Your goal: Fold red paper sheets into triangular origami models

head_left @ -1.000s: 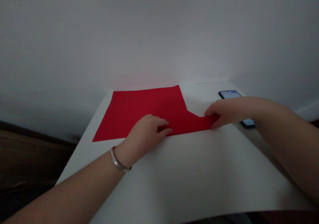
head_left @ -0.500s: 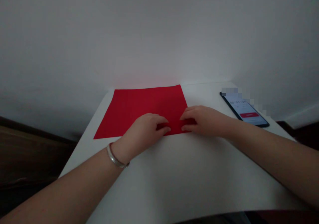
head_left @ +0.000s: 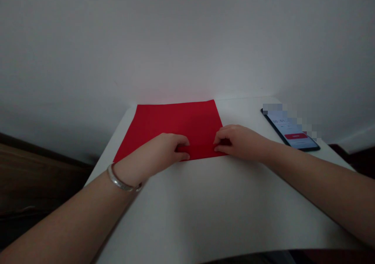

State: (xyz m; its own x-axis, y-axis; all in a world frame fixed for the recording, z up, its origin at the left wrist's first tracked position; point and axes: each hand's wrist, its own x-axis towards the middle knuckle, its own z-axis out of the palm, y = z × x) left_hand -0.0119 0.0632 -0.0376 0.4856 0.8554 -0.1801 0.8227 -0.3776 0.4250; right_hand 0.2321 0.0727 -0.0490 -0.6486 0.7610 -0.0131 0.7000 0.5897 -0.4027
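The red paper sheet lies flat on the white table, extending beyond both hands. Left hand and right hand each pinch its near edge. Judged light, thin and easily creased; hold it by the edges with the fingertips.

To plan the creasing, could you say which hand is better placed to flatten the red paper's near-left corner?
Probably the left hand: it pinches the red paper nearer that corner; the right hand pinches farther right.

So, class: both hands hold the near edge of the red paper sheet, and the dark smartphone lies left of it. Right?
No: the head view shows the dark smartphone right of the red paper sheet. The left hand and right hand do hold its near edge.
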